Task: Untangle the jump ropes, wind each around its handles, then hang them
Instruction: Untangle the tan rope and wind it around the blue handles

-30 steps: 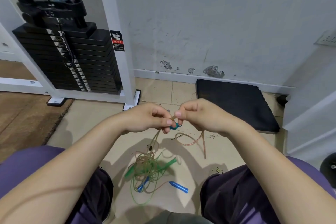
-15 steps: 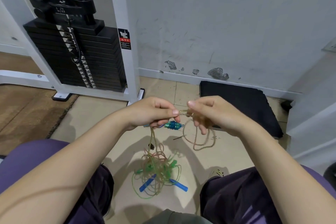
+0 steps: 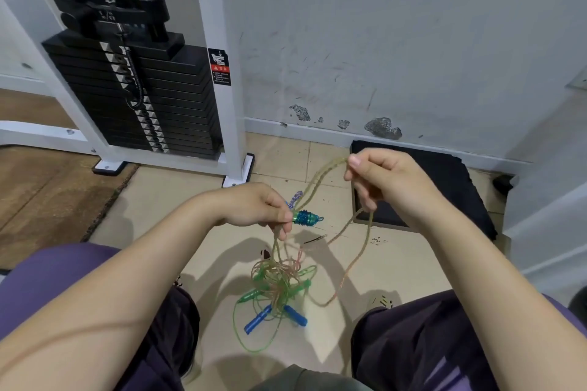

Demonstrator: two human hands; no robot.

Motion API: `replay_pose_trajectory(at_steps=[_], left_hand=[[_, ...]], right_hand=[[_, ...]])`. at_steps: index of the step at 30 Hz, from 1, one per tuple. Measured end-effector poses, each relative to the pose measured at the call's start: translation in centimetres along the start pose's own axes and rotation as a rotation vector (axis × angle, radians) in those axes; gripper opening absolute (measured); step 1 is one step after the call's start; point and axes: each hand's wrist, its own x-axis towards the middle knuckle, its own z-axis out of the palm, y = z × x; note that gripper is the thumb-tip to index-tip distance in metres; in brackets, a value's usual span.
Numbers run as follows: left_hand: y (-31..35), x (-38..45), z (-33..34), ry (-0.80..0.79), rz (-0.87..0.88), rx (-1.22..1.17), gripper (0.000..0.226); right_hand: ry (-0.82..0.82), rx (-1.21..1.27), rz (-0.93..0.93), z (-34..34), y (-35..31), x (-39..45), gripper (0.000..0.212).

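Ropes (image 3: 279, 279) lie in a knotted heap on the tiled floor (image 3: 178, 200) between my knees, and I will place everything else from that heap. Far to its upper left I see the black weight stack (image 3: 143, 95) in its white frame (image 3: 219, 73), with a brown mat (image 3: 41, 194) on the ground left of the heap. My left hand (image 3: 254, 206), straight above the heap, is closed with thumb and fingers pinching a teal handle (image 3: 306, 218) whose tip points right; cords hang from that fist down into the heap, and a striped white-and-purple bit (image 3: 295, 198) sticks up just above the handle. In the heap itself I can make out two green handles (image 3: 251, 295) and two blue handles (image 3: 257, 319), all crossed by thin loops, with one green loop (image 3: 241, 336) trailing toward me. I cannot tell which cord belongs to which handle. Up and right of the heap, my right hand (image 3: 384, 184) pinches a yellowish cord (image 3: 317, 181) between thumb and forefinger, the other fingers curled; the cord arcs from the pinch down to the teal handle, and another length drops from the hand and curves back into the heap. Behind that hand, against the scuffed wall (image 3: 381, 41), a black pad (image 3: 444, 181) rests on the floor.
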Motion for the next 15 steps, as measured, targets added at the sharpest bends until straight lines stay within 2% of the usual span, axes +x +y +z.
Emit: replay_pose_trajectory(at_steps=[2,5,9,12,15], left_hand=[[0.3,0.1,0.0,0.064,0.069,-0.132,0.024],[1.1,-0.1,0.1,0.075,0.181,-0.25,0.023],[1.6,-0.2,0.7,0.151,0.228,-0.274,0.021],[1.4,0.2,0.7,0.363,0.227,-0.387,0.025],[1.5,0.3,-0.1,0.505,0.279,-0.654,0.029]], right_hand=[[-0.091,-0.025,0.061,-0.4,0.0,-0.2,0.038],[-0.184,-0.073,0.158,0.2,0.3,-0.4,0.05],[-0.268,-0.035,0.188,0.8,0.4,-0.3,0.047],[-0.177,-0.06,0.165,0.5,0.7,-0.2,0.026],[-0.089,-0.104,0.139,0.2,1.0,0.1,0.016]])
